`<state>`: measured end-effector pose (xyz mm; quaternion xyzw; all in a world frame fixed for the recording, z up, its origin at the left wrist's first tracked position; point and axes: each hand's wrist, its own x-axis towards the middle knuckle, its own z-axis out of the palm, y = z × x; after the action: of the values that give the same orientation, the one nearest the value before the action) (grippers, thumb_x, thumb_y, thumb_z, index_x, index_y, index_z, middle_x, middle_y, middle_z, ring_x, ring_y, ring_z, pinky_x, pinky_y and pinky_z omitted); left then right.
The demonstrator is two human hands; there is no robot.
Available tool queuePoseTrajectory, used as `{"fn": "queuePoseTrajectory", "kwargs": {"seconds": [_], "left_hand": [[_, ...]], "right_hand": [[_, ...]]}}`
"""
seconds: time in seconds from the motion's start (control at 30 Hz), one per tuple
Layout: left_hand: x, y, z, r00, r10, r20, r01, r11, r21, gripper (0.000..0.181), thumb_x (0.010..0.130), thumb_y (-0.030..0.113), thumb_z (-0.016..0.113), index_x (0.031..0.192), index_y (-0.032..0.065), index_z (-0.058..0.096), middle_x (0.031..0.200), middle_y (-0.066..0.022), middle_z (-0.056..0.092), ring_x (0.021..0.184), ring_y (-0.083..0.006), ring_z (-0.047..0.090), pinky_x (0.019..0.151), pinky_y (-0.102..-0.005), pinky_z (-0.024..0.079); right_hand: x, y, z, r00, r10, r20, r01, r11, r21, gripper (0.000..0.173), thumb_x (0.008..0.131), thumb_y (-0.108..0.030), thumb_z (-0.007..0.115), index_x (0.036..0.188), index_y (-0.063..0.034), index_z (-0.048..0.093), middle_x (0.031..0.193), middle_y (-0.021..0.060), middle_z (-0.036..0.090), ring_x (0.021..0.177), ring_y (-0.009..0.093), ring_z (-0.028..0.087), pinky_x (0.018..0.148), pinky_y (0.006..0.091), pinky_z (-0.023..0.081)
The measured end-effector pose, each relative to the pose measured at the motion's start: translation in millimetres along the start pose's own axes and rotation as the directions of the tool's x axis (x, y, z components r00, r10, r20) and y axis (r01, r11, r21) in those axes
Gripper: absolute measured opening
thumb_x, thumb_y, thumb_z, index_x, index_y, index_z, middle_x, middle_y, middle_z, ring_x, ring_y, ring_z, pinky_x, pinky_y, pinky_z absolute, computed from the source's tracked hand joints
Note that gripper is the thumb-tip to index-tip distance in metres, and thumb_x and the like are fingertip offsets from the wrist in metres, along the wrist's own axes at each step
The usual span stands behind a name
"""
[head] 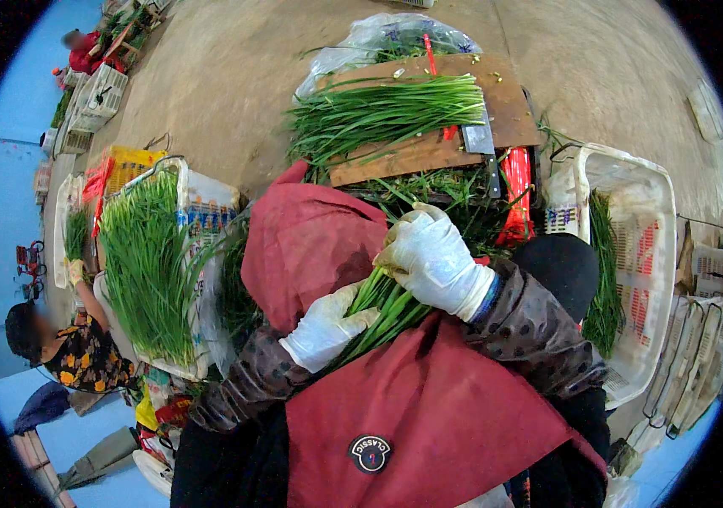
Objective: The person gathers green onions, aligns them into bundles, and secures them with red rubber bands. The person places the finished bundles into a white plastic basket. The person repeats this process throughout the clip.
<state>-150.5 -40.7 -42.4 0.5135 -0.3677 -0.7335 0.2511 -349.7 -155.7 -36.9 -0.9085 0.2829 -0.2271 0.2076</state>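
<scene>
My left hand (pixel 329 327), in a white glove, is wrapped around a bunch of garlic chives (pixel 393 301) above my lap. My right hand (pixel 434 260), gloved too, has its fingers closed at the bunch's upper end, so the tips there are hidden. Under the bunch a dark red apron (pixel 412 394) covers my legs. Beyond my hands, a larger pile of chives (pixel 393 108) lies across a wooden board (pixel 513 120), pale ends to the right. A cleaver (pixel 479 136) rests by those ends, its handle over the near edge of the board.
At my left stands a white crate (pixel 209 197) packed with chives; at my right, another crate (pixel 643 267) holds some. Red plastic ties (pixel 517 190) hang beside the board. A plastic bag (pixel 374 41) of greens lies behind it. A co-worker (pixel 82 349) sits at far left.
</scene>
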Motion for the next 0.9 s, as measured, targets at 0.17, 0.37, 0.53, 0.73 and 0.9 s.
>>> {"fn": "queuePoseTrajectory", "kwargs": {"seconds": [0.17, 0.37, 0.53, 0.73, 0.9], "left_hand": [[-3, -1, -1, 0.999, 0.045, 0.013, -0.045, 0.999, -0.010, 0.052, 0.098, 0.014, 0.054, 0.142, -0.0062, 0.037, 0.133, -0.0091, 0.055, 0.120, -0.0156, 0.052, 0.104, -0.0299, 0.040], [-2, 2, 1, 0.996, 0.079, 0.032, -0.079, 0.997, 0.008, 0.052, 0.098, 0.016, 0.054, 0.142, -0.0065, 0.038, 0.134, -0.0091, 0.054, 0.120, -0.0150, 0.051, 0.104, -0.0294, 0.039], [-6, 16, 2, 0.999, 0.053, 0.010, -0.054, 0.992, 0.113, 0.052, 0.098, 0.017, 0.054, 0.141, -0.0062, 0.039, 0.130, -0.0089, 0.057, 0.117, -0.0147, 0.053, 0.103, -0.0284, 0.040], [-3, 9, 3, 0.999, 0.043, -0.013, -0.041, 0.996, 0.084, 0.051, 0.097, 0.015, 0.055, 0.141, -0.0060, 0.039, 0.130, -0.0091, 0.057, 0.117, -0.0142, 0.053, 0.103, -0.0284, 0.040], [-1, 10, 9, 0.997, 0.071, 0.002, -0.071, 0.997, 0.006, 0.051, 0.097, 0.014, 0.055, 0.141, -0.0059, 0.040, 0.130, -0.0095, 0.058, 0.117, -0.0144, 0.053, 0.103, -0.0285, 0.040]], "right_hand": [[-4, 8, 11, 0.997, -0.036, 0.065, 0.030, 0.995, 0.095, 0.012, 0.068, -0.017, 0.072, 0.079, -0.0154, 0.074, 0.081, 0.0040, 0.067, 0.084, 0.027, 0.063, 0.093, 0.0449, 0.047], [-15, 29, 9, 0.984, 0.172, 0.042, -0.174, 0.982, 0.077, 0.010, 0.070, -0.020, 0.066, 0.070, -0.0128, 0.073, 0.071, 0.0112, 0.064, 0.073, 0.033, 0.063, 0.070, 0.0443, 0.052], [-49, 72, -8, 0.827, 0.515, 0.223, -0.492, 0.857, -0.154, 0.012, 0.072, -0.020, 0.066, 0.075, -0.0111, 0.073, 0.078, 0.0137, 0.066, 0.078, 0.035, 0.065, 0.069, 0.0457, 0.052], [-51, 55, -25, 0.922, 0.382, 0.066, -0.381, 0.862, 0.334, 0.026, 0.080, -0.012, 0.061, 0.103, -0.0103, 0.074, 0.091, 0.0179, 0.068, 0.088, 0.036, 0.064, 0.080, 0.0423, 0.051], [-31, 30, 0, 0.897, 0.388, 0.210, -0.421, 0.895, 0.147, 0.024, 0.083, -0.021, 0.065, 0.100, -0.0063, 0.071, 0.088, 0.0193, 0.068, 0.087, 0.037, 0.065, 0.076, 0.0434, 0.052]]}}
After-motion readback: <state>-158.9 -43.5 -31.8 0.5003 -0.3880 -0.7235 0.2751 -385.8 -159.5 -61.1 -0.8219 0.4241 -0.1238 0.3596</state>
